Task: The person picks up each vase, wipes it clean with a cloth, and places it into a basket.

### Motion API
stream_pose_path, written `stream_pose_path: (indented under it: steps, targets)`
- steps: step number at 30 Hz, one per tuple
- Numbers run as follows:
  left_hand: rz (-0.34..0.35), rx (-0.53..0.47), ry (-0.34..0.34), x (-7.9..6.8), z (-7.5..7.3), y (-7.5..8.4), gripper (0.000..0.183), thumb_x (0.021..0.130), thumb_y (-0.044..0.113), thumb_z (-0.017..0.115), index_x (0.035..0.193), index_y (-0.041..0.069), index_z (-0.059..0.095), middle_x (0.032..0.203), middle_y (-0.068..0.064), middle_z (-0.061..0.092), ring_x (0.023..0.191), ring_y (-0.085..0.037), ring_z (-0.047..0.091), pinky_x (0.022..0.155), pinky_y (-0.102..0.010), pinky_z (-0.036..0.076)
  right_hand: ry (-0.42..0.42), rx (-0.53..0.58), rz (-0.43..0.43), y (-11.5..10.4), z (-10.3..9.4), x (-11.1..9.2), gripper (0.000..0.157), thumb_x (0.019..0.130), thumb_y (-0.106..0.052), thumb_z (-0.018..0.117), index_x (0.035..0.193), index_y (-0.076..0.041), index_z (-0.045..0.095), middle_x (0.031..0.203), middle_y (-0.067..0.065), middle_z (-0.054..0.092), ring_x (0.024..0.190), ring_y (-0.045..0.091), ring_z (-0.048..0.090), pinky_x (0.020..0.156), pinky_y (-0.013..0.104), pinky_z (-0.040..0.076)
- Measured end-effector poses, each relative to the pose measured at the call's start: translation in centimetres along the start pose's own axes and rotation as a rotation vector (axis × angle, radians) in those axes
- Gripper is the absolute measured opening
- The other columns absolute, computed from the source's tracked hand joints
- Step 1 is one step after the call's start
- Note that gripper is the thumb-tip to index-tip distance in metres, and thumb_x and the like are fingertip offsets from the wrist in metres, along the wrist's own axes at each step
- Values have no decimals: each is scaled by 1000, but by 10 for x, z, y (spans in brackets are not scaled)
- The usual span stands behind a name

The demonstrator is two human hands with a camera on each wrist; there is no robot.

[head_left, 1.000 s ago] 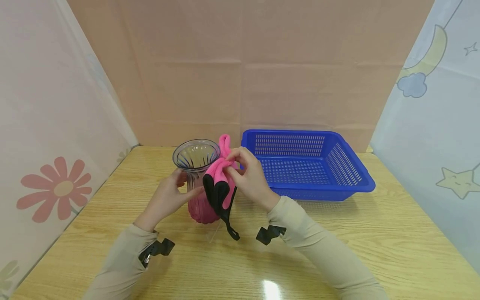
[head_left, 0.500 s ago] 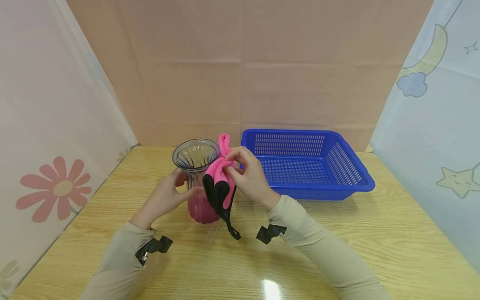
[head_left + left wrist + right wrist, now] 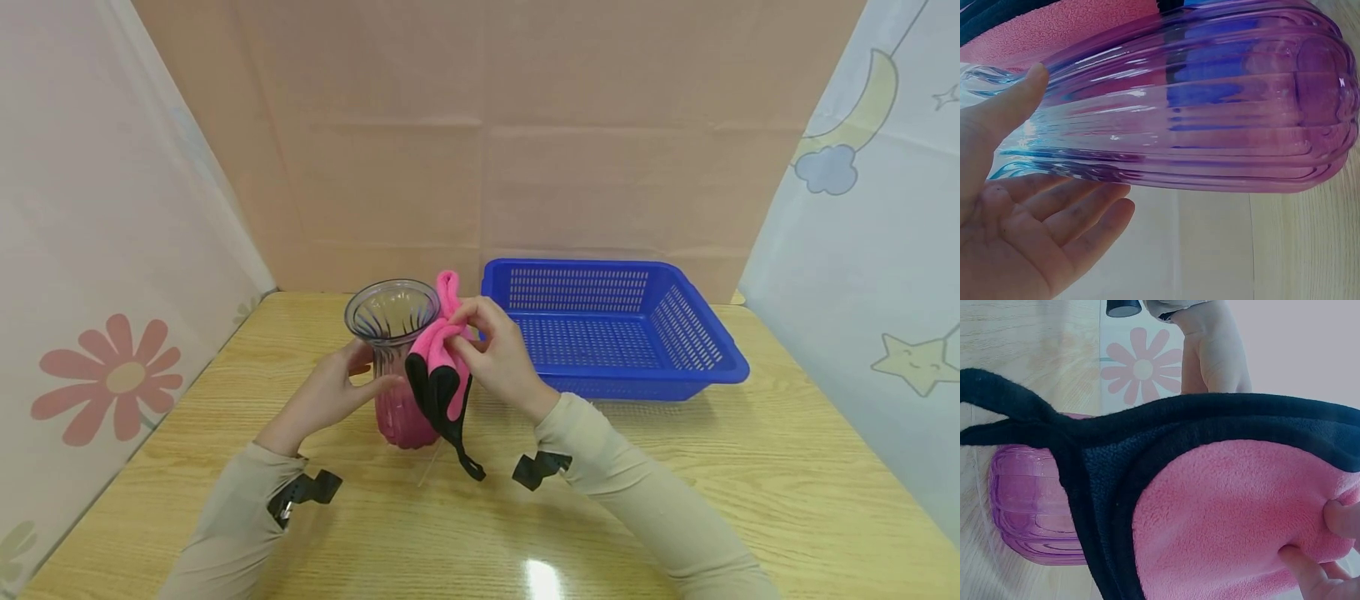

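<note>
Fingers of right hand (image 3: 501,354) pinch cloth (image 3: 438,379) at 4 o'clock of vase (image 3: 401,414), left hand (image 3: 321,393) cups its 9, firmness unclear; probably wiping step, next needs it steady.

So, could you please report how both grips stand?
Left grip around purple vase. Right grip pinching pink-and-black cloth. Vase upright, partly hidden behind cloth. Blue basket off right.

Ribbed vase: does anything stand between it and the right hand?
Yes: the black-edged pink cloth, which the right hand pinches, hangs between them. Nothing visible separates the left hand from the ribbed vase.
</note>
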State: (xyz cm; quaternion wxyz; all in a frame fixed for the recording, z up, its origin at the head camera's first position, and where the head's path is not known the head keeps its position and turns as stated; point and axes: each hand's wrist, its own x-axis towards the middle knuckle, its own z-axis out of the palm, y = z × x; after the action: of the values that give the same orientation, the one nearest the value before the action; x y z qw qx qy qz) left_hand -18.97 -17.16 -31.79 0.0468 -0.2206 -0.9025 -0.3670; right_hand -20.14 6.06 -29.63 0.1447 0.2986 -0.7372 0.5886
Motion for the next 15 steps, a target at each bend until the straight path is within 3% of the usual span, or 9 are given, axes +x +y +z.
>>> stream_pose_path:
  steps: [9, 15]
  targets:
    - [-17, -4, -5, -1, -1, 1, 61, 85, 27, 68, 135, 2, 44, 124, -25, 59, 113, -40, 59, 94, -50, 51, 0, 2, 2, 3, 3, -2, 12, 84, 6, 62, 92, 3, 53, 119, 21, 53, 112, 32, 61, 79, 31, 58]
    - [-27, -15, 1, 0, 0, 1, 60, 85, 27, 68, 135, 2, 44, 124, -25, 59, 113, -40, 58, 94, -49, 51, -13, 8, 23, 3, 6, -3, 13, 84, 6, 62, 93, 3, 54, 107, 18, 53, 109, 31, 62, 79, 29, 58]
